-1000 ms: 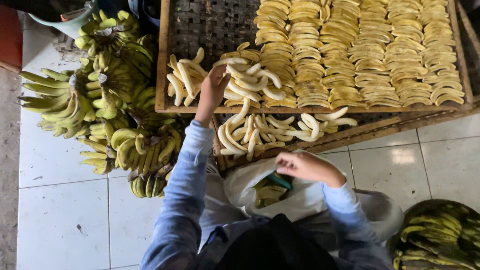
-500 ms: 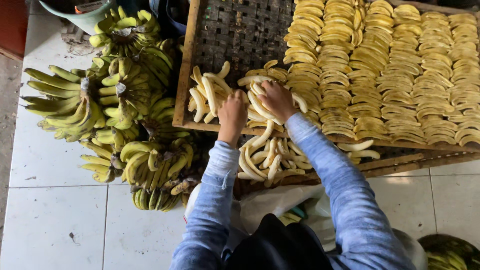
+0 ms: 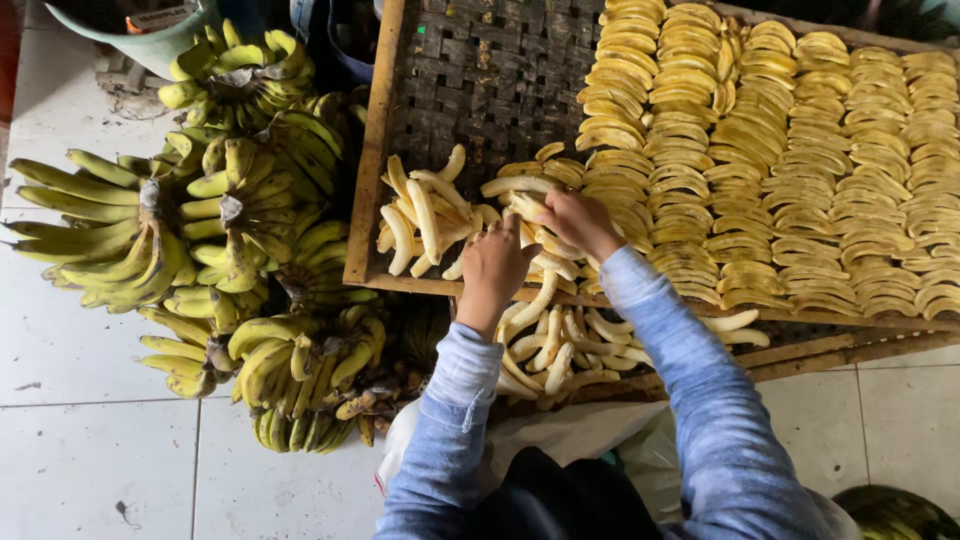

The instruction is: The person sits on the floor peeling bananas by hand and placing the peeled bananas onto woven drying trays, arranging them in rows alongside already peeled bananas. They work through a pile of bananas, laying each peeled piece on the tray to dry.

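Both arms reach forward from the bottom of the view in pale blue sleeves, elbows bent, the forearms angling in toward each other over the near edge of a woven drying tray (image 3: 480, 90).

The left hand (image 3: 497, 268) lies palm down with its back to us, fingers curled loosely down into a heap of peeled bananas (image 3: 425, 215) at the tray's near left corner. It touches the pale fruit at its fingertips, but whether it actually grips one I cannot tell.

The right hand (image 3: 578, 222) sits just beside it, slightly further in, fingers bent and closed around one peeled banana at the edge of the heap, next to the laid-out rows.

Those rows of flattened banana pieces (image 3: 800, 150) fill the right part of the tray in neat overlapping columns, deeper yellow than the fresh ones. A second heap of peeled bananas (image 3: 560, 345) rests lower down, under the tray's wooden rim, between the two forearms.

To the left, on the white tiled floor (image 3: 90, 450), lie bunches of unpeeled bananas (image 3: 210, 250), green to yellow. A whitish plastic bag (image 3: 570, 435) sits near the person's lap.
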A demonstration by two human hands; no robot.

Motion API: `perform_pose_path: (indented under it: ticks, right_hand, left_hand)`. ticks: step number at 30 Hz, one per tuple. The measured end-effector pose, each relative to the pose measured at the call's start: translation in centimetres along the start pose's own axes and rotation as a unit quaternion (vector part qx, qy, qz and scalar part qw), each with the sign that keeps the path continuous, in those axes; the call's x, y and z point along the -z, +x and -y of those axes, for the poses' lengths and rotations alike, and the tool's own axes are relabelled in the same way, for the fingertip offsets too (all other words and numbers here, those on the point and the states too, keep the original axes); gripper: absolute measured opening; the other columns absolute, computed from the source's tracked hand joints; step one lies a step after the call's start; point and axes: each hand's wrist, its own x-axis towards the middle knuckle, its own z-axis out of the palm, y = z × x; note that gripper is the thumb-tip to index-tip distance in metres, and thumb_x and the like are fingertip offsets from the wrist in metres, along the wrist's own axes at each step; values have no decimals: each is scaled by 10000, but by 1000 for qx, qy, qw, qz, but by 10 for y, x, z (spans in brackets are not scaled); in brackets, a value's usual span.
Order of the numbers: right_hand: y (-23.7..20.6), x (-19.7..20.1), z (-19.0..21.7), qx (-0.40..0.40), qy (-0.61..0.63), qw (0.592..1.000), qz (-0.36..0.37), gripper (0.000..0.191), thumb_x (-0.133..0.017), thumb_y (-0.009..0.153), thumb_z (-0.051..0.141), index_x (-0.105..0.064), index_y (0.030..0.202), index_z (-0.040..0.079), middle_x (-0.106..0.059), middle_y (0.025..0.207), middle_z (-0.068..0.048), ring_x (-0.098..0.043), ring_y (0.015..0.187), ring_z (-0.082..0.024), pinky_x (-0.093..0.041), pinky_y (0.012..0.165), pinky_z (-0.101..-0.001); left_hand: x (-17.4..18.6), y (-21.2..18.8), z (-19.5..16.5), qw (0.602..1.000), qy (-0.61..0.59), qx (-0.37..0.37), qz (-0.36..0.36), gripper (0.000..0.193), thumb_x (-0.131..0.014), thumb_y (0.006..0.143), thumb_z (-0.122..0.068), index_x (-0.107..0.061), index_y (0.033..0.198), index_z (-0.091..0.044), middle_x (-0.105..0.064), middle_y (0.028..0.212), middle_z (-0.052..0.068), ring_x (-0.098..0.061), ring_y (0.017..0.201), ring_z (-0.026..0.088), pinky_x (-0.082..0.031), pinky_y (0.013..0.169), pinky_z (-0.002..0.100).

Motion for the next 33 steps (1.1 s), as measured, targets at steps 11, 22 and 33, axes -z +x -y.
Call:
perform_pose_path:
  ticks: [11, 22, 33]
  right_hand:
    - [73, 50, -11, 120, 111, 983, -84, 233, -741, 941, 148, -705, 1160, 79, -744, 1174, -94, -705, 1054, -270, -557, 896, -374]
    - [94, 55, -5, 162, -147, 974, -58, 115, -738, 910, 160, -686, 1013, 156, -672, 1104, -82, -615, 1105, -331, -515, 911, -468]
    - [106, 72, -6, 63, -48, 993, 85, 186, -630, 1011, 230, -583, 1138, 103, -655, 1101, -130, -600, 1039, -295, -483, 916, -454]
  left_hand:
    - [-1, -6, -2, 995, 18, -62, -75, 704, -736, 873, -454, -512, 1386, -28, -704, 1151, 195, -716, 954, 350, -541, 842, 497]
    - [2, -7, -12, 998, 13, -47, -26, 585, -724, 898, -466, -560, 1291, -64, -711, 1134, 166, -702, 1017, 366, -529, 889, 518]
    - [3, -9, -13, 997, 17, -67, -25, 714, -687, 900, -493, -481, 1438, -71, -692, 1158, 223, -715, 948, 379, -536, 870, 546]
